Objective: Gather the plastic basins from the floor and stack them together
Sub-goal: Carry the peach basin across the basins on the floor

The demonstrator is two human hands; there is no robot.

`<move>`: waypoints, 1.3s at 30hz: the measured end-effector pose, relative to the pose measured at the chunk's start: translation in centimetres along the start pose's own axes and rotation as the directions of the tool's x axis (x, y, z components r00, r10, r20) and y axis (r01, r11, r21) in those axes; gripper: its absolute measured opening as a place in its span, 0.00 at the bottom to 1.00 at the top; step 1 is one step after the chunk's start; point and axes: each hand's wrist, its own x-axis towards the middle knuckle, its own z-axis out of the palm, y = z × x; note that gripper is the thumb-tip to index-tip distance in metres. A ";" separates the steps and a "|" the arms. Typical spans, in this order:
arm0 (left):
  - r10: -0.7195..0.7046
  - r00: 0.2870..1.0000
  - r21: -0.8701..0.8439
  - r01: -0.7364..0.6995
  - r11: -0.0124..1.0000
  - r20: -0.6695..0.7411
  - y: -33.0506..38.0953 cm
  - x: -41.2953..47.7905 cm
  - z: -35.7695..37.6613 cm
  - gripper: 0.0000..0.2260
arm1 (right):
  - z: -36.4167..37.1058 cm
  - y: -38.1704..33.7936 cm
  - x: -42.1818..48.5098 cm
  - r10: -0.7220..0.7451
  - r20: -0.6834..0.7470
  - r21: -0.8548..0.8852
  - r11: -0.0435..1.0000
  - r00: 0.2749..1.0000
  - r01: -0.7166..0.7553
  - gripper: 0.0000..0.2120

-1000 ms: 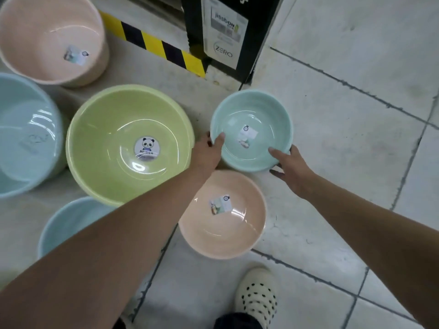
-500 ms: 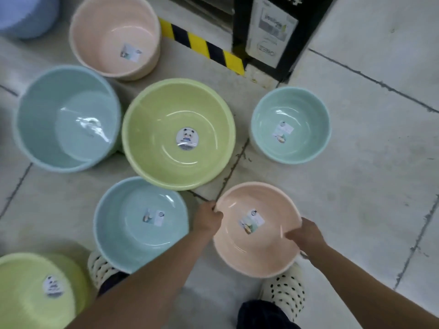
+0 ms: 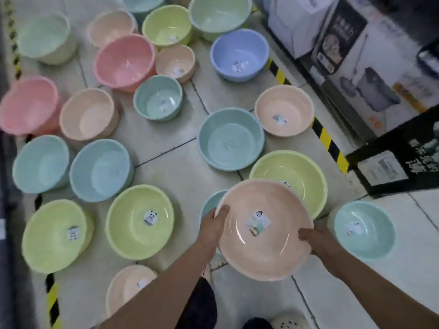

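Peach basin (image 3: 273, 248) is held up off the tiled floor (image 3: 180, 167), in front of the person, sticker (image 3: 257, 222) inside. Left hand (image 3: 213, 225) clasps its left rim, thumb over the lip, forearm stretched forward. Right hand (image 3: 317, 241) grasps the right rim, fingers apparently curled underneath, though blur hides them. Just behind the peach basin is a yellow-green basin (image 3: 299, 169), partly covered. To its right a mint basin (image 3: 365, 233) sits on the floor. A pale blue basin (image 3: 210, 201) peeks out at its left edge.

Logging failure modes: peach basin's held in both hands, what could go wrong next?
Left hand and right hand grip the peach basin only at its rim; it could slip. It partly hides the blue basin below, risking a bump. Basins crowd the floor by the shoe: possible trip.
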 end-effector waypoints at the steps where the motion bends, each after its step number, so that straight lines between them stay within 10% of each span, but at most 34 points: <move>1: -0.009 1.000 -0.039 0.008 0.999 -0.010 0.5 -1.1 -2.1 0.07 | 1.4 -1.7 -1.2 -0.025 0.011 -0.032 0.999 1.000 0.025 0.13; 6: -0.055 0.987 -0.191 0.025 0.981 -0.150 0.3 -5.4 -11.5 0.06 | 9.7 -5.7 -6.0 -0.069 0.159 -0.216 0.971 0.985 0.103 0.26; 12: -0.112 0.960 -0.276 0.038 0.960 -0.256 -6.5 -9.8 -21.2 0.14 | 19.3 -3.3 -9.1 -0.038 0.298 -0.479 0.858 0.954 0.184 0.18; 23: -0.338 0.850 -0.491 0.111 0.864 -0.404 -26.8 -13.1 -30.1 0.10 | 34.1 8.6 -11.2 0.033 0.473 -0.826 0.363 0.880 0.431 0.24; 39: -0.232 0.814 -0.194 0.150 0.970 -0.532 -46.4 4.3 -37.3 0.20 | 49.9 26.1 4.9 -0.097 0.398 -0.917 -0.048 0.912 0.395 0.16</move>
